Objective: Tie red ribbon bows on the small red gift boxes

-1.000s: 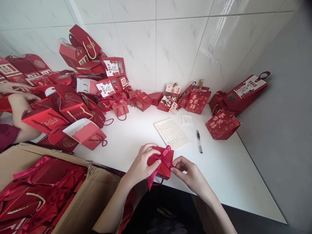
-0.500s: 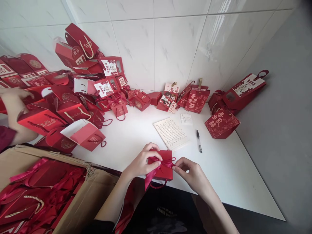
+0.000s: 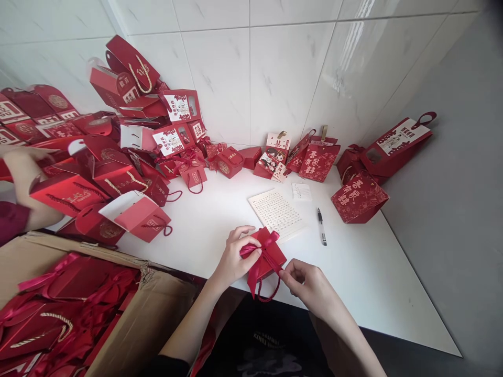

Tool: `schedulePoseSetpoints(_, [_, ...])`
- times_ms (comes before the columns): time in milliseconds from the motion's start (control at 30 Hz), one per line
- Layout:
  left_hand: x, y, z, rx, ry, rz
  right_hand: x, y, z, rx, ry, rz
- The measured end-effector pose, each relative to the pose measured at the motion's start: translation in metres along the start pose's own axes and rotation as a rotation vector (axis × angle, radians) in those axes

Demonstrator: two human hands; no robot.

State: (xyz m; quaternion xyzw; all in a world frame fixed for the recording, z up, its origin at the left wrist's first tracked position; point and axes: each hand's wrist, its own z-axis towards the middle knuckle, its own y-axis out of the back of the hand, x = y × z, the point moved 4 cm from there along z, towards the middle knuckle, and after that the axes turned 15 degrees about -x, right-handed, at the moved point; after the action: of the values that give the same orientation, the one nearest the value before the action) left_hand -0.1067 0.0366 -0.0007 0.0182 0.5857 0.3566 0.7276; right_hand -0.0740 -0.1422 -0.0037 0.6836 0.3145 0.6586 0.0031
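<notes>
A small red gift box lies near the table's front edge, tilted at an angle, with a red cord handle hanging toward me. Across its top is a shiny crimson ribbon tied in a bow. My left hand pinches the bow's left loop between thumb and forefinger. On the right, the thumb and forefinger of my right hand close on a ribbon tail by the box's lower right corner.
A written sheet, a small slip and a pen lie beyond the box. Red gift boxes are heaped at left; others line the wall. A cardboard carton holds more. Another person's hand is at far left.
The gift box has turned and shifted slightly right. The right hand has drawn its ribbon tail down toward me; the left hand still holds the bow.
</notes>
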Motion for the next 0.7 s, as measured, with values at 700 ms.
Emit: schedulePoseSetpoints(700, [-0.006, -0.004, 0.001, -0.012, 0.155, -0.056, 0.01, -0.059, -0.023, 0.055, 0.007, 0.109])
